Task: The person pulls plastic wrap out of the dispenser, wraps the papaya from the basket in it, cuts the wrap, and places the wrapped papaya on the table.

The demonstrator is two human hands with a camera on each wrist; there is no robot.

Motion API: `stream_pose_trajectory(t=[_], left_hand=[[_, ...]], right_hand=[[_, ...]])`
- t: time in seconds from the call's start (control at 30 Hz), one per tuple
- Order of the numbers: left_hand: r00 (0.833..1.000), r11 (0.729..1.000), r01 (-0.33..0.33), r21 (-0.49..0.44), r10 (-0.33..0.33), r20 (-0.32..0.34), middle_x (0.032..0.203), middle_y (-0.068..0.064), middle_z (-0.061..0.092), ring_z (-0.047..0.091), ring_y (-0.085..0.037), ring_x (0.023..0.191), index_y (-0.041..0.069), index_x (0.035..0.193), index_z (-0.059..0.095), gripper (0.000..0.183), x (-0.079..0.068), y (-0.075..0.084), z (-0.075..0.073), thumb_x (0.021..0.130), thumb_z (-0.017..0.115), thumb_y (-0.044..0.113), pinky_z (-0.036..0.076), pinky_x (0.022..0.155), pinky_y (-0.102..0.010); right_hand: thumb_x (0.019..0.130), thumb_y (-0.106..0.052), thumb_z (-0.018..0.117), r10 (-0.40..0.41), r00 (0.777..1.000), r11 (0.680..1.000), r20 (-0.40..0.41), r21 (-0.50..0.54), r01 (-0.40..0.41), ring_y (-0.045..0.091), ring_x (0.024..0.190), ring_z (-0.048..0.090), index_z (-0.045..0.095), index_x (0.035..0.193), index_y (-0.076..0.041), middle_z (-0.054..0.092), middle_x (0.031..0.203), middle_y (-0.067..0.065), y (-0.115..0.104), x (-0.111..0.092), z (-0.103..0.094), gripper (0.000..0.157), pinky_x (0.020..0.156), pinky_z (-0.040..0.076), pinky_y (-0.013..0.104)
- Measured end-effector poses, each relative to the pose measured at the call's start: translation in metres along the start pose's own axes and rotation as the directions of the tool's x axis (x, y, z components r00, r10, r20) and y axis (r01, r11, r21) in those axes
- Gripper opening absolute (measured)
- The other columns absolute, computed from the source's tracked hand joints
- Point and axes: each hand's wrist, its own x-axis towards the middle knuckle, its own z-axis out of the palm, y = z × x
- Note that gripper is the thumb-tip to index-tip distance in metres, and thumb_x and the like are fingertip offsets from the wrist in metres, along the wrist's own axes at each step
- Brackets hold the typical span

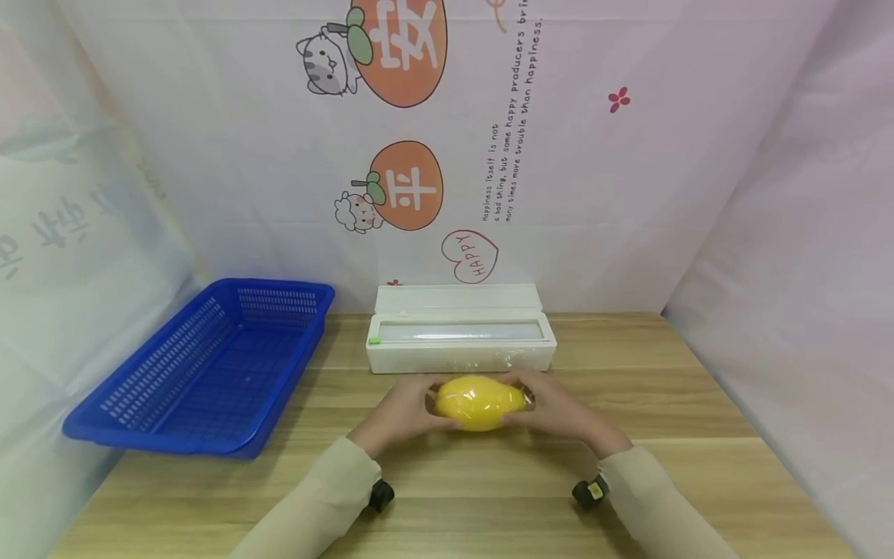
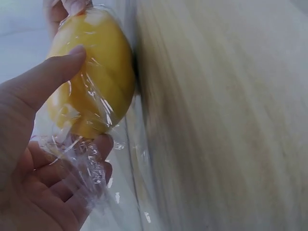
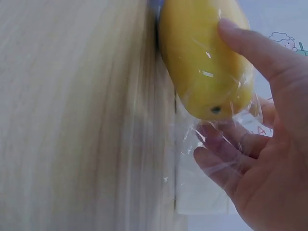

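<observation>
A smooth, mango-shaped yellow fruit (image 1: 476,404), wrapped in clear cling film (image 2: 89,163), is held between both hands just above the table. My left hand (image 1: 405,411) grips its left end; in the left wrist view the thumb lies on the fruit and the fingers curl under the bunched film. At the other end my right hand (image 1: 555,407) holds it, thumb on its side and fingers bent beneath the loose film. A small dark spot marks the end of the fruit in the right wrist view. Right behind the hands stands a white cling film dispenser (image 1: 461,359), lid raised.
To the left, a blue plastic basket (image 1: 279,388) with slotted sides stands on the wooden table (image 1: 482,497). A printed white cloth (image 1: 580,194) hangs behind the table, and pale sheets (image 1: 789,256) close off both sides. A small green slider (image 1: 375,341) sits on the dispenser's left end.
</observation>
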Motion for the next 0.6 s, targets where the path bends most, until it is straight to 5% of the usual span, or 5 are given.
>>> stream_pose_trajectory(t=[0.23,0.47,0.6], left_hand=[[0.998,0.999,0.011,-0.034,-0.009,0.061,0.116,0.002,0.068,0.063,-0.012,0.097,0.012,0.128,0.066,0.072,-0.005,-0.001,-0.004,0.071,0.088,0.051,0.053,0.087,-0.032],[0.984,0.998,0.06,-0.003,-0.059,0.17,0.12,0.005,0.069,0.062,-0.009,0.107,0.013,0.132,0.066,0.074,-0.012,0.005,-0.013,0.076,0.081,0.059,0.05,0.096,-0.036],[0.972,0.997,0.076,-0.023,-0.069,0.225,0.109,0.012,0.07,0.061,-0.006,0.096,0.016,0.129,0.068,0.066,-0.014,0.007,-0.018,0.08,0.077,0.06,0.052,0.089,-0.033]], right_hand=[[0.079,-0.044,0.085,-0.031,0.998,0.999,0.054,0.021,0.03,0.016,0.102,0.062,0.064,0.119,-0.016,0.065,0.112,-0.004,-0.005,-0.005,-0.003,0.054,0.09,0.051,0.041],[0.085,-0.049,0.077,0.058,0.99,0.998,0.13,0.005,-0.06,0.016,0.098,0.059,0.06,0.124,-0.017,0.063,0.107,-0.005,-0.007,-0.015,-0.005,0.053,0.086,0.05,0.04],[0.088,-0.046,0.075,0.071,0.984,0.996,0.163,0.041,-0.078,0.019,0.097,0.058,0.06,0.126,-0.018,0.063,0.106,-0.003,-0.006,-0.016,-0.005,0.05,0.083,0.051,0.038]])
